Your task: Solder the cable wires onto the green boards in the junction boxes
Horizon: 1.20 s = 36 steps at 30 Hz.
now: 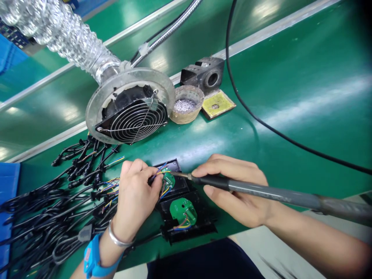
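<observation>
My right hand (235, 190) grips a grey soldering iron (270, 192) like a pen, its metal tip touching a small round green circuit board (168, 180). My left hand (135, 197) pinches thin coloured wires (158, 175) against that board. The board sits on a black fixture (186, 215), which holds a second green round board (183, 211) with coloured wires nearer to me. On my left wrist are a blue strap (93, 259) and a metal bangle.
A heap of black cables (58, 209) with coloured wire ends lies at the left. Behind stand a fume fan (133, 112) on a foil duct, a bowl of solder bits (186, 104), a yellow sponge tray (217, 104), a black iron stand (205, 74). A black cord (276, 131) crosses the green bench.
</observation>
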Each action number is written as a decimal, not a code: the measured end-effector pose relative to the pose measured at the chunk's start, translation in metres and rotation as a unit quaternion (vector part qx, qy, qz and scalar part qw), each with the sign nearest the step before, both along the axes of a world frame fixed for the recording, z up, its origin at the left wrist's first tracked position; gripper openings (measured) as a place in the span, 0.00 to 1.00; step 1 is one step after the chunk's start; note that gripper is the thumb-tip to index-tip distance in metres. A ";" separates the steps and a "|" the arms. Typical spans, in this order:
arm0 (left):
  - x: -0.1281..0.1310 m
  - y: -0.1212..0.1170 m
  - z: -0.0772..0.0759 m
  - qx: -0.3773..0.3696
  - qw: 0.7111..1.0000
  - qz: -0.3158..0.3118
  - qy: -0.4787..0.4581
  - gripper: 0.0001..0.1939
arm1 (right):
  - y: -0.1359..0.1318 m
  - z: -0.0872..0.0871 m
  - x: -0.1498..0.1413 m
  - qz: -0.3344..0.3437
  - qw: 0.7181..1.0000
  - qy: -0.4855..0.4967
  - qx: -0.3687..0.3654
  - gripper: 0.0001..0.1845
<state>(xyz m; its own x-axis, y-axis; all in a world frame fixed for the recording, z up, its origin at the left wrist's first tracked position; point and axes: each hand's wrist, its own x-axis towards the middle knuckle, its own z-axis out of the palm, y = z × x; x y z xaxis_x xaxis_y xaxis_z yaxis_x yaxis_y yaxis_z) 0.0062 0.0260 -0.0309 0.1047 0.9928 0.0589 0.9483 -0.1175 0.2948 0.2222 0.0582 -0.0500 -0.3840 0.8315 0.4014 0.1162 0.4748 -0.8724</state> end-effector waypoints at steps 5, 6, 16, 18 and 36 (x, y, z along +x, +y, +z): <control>0.000 0.000 0.000 0.000 1.000 -0.001 -0.004 0.08 | 0.002 0.000 -0.002 0.014 1.000 -0.011 -0.006 0.12; 0.000 0.000 0.000 -0.001 1.000 -0.001 -0.005 0.08 | 0.002 0.000 -0.002 0.016 1.000 -0.013 -0.006 0.12; 0.000 0.000 0.001 -0.005 1.000 0.003 -0.006 0.07 | 0.002 0.003 0.001 -0.006 1.000 -0.001 0.010 0.12; 0.000 0.000 0.000 -0.005 1.000 0.003 -0.006 0.07 | 0.003 0.005 0.003 -0.013 1.000 -0.001 0.015 0.11; 0.000 0.003 0.010 -0.032 0.998 0.014 -0.053 0.04 | -0.007 -0.004 0.007 -0.137 0.987 0.082 -0.005 0.17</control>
